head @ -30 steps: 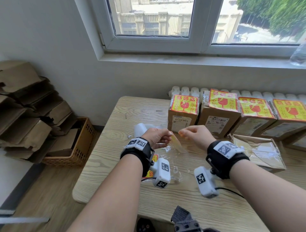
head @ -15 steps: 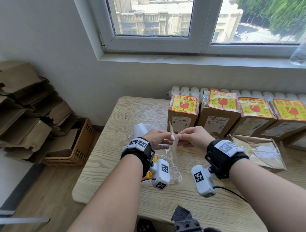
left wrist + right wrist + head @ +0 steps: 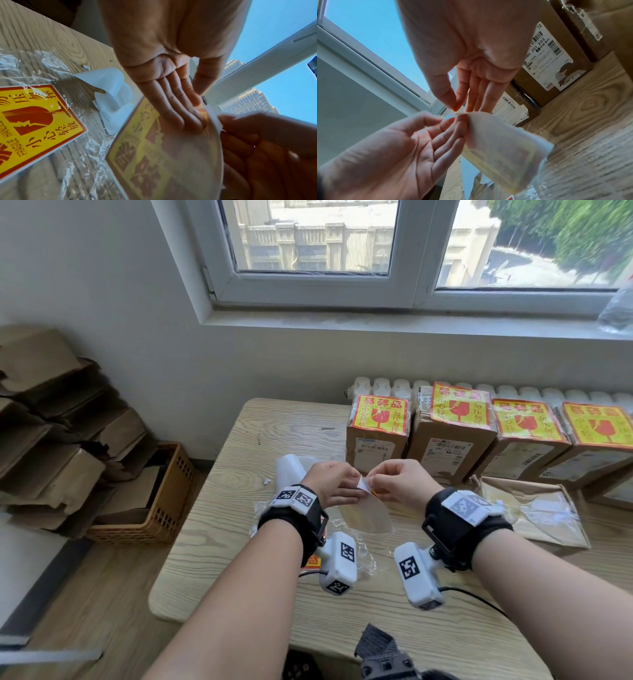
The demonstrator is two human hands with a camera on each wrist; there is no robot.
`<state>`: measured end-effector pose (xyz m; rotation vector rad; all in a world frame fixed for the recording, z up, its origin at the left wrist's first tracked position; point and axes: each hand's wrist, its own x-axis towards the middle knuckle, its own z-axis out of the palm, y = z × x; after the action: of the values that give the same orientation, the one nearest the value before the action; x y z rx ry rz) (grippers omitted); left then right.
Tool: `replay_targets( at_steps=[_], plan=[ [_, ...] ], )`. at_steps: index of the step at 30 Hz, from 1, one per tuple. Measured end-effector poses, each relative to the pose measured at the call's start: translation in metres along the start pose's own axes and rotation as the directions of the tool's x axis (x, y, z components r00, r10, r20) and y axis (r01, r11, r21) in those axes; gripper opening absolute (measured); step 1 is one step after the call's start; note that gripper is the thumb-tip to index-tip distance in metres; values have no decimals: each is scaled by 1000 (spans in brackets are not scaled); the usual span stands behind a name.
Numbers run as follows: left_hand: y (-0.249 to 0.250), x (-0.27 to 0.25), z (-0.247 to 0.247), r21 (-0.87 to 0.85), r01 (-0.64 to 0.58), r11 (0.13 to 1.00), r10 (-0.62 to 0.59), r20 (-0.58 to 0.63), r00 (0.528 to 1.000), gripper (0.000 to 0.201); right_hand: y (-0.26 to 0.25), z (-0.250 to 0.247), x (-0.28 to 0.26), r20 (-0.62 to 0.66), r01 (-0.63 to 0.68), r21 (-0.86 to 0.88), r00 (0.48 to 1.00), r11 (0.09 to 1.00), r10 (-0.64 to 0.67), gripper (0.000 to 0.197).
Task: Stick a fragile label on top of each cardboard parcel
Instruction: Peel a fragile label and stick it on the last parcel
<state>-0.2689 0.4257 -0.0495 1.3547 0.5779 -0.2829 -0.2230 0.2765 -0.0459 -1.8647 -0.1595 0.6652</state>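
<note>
Both hands came together above the table [image 3: 239,594]: left hand [image 3: 334,486] and right hand [image 3: 399,479] pinched the label [image 3: 364,517] corner, backing now lifting; peel started, parcels [image 3: 452,436] behind.

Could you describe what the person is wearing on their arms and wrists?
Both forearms are bare, with no sleeves. Each wrist carries a black strap: left wrist strap, right wrist strap. Each strap bears white blocks printed with black square-code markers, and a white camera module hangs below it. A thin black cable trails from the right module.
</note>
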Motion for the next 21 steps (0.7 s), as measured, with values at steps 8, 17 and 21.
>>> replay_targets(
  at_steps=[8,17,21],
  plan=[
    [-5,4,-14,116,-44,992,55,-92,994,28,-3,-1,-3,-53,-57,92,997,994,62,17],
    [0,7,-14,272,17,962,8,-91,996,51,1,-6,0,-95,-79,-83,993,993,71,20],
    [0,8,-14,316,24,948,20,-135,991,52,1,-6,4,-112,-119,19,986,993,120,19]
  ],
)
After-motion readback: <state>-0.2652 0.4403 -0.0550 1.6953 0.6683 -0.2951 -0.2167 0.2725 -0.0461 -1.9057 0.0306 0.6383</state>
